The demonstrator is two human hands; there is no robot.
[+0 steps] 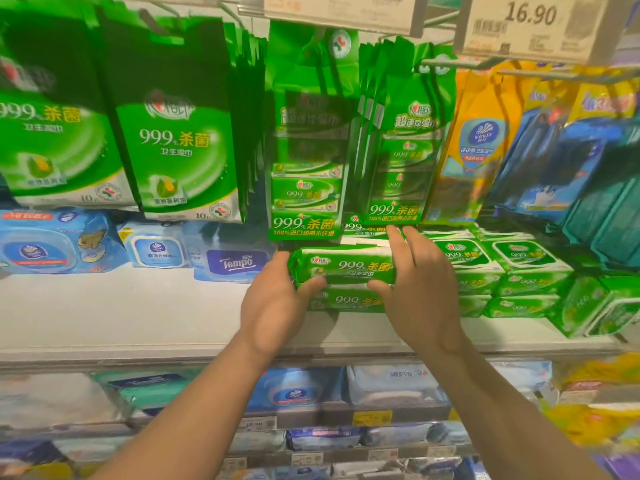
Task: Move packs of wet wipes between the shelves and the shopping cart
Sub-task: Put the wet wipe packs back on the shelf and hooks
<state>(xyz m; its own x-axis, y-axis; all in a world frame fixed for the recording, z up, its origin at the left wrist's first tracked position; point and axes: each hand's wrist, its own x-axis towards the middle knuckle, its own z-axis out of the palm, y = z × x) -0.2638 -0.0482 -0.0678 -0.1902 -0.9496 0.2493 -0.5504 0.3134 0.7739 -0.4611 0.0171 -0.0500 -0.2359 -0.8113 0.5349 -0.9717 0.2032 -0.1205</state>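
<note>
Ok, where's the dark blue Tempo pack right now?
The dark blue Tempo pack sits on the white shelf, left of the left hand, beside light blue tub packs.

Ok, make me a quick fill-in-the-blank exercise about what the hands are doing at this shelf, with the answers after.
1. The left hand and right hand grip the ends of one ____ pack of wet wipes.
2. That pack sits on top of another pack of the ____ colour.
3. The dark blue pack left of the hands reads ____.
4. The price tag at top right shows ____.

Answers: green; same; Tempo; 16.90
</note>
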